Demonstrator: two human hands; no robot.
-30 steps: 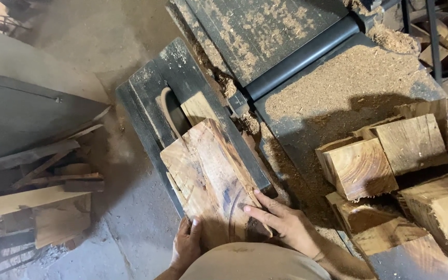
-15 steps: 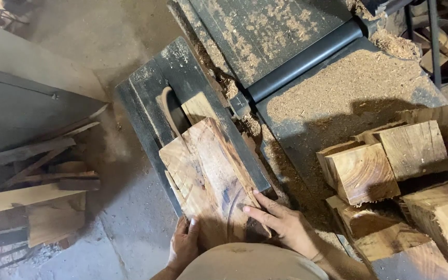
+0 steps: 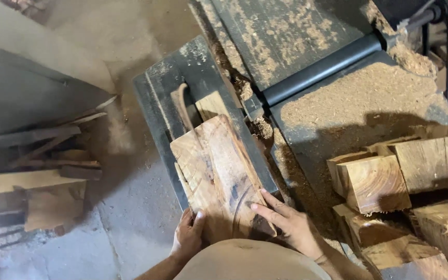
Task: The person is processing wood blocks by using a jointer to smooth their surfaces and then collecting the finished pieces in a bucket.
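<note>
A thick reddish-brown wood block (image 3: 216,171) lies on the dark metal saw table (image 3: 156,98), its far end at the slot where a thin offcut (image 3: 209,105) sits. My left hand (image 3: 187,236) grips the block's near left corner. My right hand (image 3: 286,223) lies flat on the block's near right side, fingers spread on the wood. Part of the block's near end is hidden by my body.
Several cut wood blocks (image 3: 374,181) are stacked at the right on a sawdust-covered surface (image 3: 359,98). A black round bar (image 3: 317,70) crosses the machine top. Scrap wood pieces (image 3: 37,171) lie on the concrete floor at the left.
The block and both hands stay nearly where they were. The view has shifted slightly; the block seems pushed a little farther along the table.
</note>
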